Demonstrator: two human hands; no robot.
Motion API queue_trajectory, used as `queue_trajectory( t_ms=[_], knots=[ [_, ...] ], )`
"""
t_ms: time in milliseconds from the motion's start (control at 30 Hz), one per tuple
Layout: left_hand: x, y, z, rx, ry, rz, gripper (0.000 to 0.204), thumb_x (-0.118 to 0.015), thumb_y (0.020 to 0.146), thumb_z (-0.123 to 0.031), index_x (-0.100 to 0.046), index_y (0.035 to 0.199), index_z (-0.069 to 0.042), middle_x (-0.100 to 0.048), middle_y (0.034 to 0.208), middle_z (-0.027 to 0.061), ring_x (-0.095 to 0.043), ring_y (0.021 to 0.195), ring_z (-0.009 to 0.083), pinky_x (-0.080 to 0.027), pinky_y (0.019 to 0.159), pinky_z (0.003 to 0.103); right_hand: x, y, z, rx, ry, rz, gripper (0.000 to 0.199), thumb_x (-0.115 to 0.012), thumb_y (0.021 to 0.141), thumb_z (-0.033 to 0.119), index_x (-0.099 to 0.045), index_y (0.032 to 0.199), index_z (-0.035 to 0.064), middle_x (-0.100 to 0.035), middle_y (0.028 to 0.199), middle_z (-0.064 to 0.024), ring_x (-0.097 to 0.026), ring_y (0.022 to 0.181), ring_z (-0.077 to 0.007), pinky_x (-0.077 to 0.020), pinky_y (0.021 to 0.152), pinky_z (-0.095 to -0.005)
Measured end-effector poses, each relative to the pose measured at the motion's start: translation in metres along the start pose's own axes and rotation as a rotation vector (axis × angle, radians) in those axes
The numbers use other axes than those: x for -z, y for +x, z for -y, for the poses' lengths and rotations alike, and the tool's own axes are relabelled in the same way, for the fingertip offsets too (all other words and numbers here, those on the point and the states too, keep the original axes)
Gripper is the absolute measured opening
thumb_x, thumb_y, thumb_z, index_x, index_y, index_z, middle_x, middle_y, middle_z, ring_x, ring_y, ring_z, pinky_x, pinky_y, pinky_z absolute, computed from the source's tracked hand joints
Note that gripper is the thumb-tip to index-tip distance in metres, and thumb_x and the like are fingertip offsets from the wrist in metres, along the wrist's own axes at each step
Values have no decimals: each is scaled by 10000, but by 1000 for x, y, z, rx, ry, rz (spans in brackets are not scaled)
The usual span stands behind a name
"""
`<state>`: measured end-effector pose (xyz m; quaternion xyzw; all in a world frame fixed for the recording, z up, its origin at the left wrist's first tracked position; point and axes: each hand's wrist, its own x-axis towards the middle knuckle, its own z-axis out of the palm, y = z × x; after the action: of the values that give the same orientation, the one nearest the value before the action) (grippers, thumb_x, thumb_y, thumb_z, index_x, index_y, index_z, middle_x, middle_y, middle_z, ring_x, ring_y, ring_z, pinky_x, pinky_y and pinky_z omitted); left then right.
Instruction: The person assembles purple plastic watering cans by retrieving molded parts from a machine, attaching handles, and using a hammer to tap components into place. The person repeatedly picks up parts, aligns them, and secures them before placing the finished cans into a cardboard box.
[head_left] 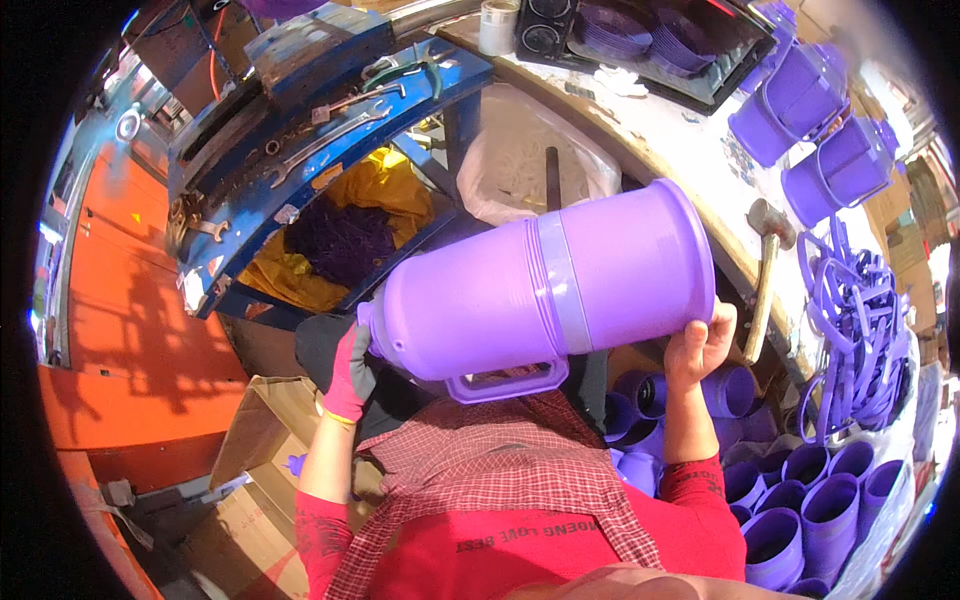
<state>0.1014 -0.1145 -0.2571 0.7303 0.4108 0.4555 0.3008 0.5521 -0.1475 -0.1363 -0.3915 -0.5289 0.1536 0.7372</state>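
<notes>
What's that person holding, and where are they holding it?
A large purple plastic container with a side handle. The gloved left hand grips its narrow end; the bare right hand holds the rim of its wide end.

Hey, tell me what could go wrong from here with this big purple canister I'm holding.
Two risks stand out. The purple canister might slip or tip: the bare right hand supports it at the wide end's rim, while the gloved left hand is at the narrow end. Swinging the wide end to the right might also knock the hammer, whose handle seems to jut past the edge of the workbench.
</notes>
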Motion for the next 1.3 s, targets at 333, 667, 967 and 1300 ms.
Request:
queue_trajectory(
  t_ms=[333,667,967,1300],
  knots=[
    [-21,27,-44,469,-617,-464,532,-438,1038,-342,-437,1443,3,-527,1382,88,-489,1267,194,-352,1095,329,7,-10,-21,40,-49,-16,275,-625,982,273,-447,910,76,-522,840,-15,-445,738,-84,-374,697,-233],
    [-14,84,-48,466,-625,-530,424,-522,1022,-325,-566,1322,-28,-616,1215,53,-561,1158,175,-403,1049,317,16,-32,-38,-169,271,259,300,-591,1000,365,-553,993,67,-622,1063,-70,-573,1019,-169,-430,949,-334],
    [-22,67,-43,399,-779,-751,380,-532,1013,-325,-587,1261,-42,-624,1161,68,-589,1101,191,-454,993,336,3,1,-9,-22,-466,446,325,-665,869,264,-617,1003,-28,-595,881,-119,-593,833,-217,-471,781,-307],
    [6,89,-92,-198,-464,-632,464,-531,970,-398,-567,1224,-12,-621,1191,119,-591,1129,242,-442,1030,409,-39,42,-18,-639,-96,187,360,-533,999,302,-514,754,39,-457,698,33,-411,667,-86,-350,619,-258]
  ],
)
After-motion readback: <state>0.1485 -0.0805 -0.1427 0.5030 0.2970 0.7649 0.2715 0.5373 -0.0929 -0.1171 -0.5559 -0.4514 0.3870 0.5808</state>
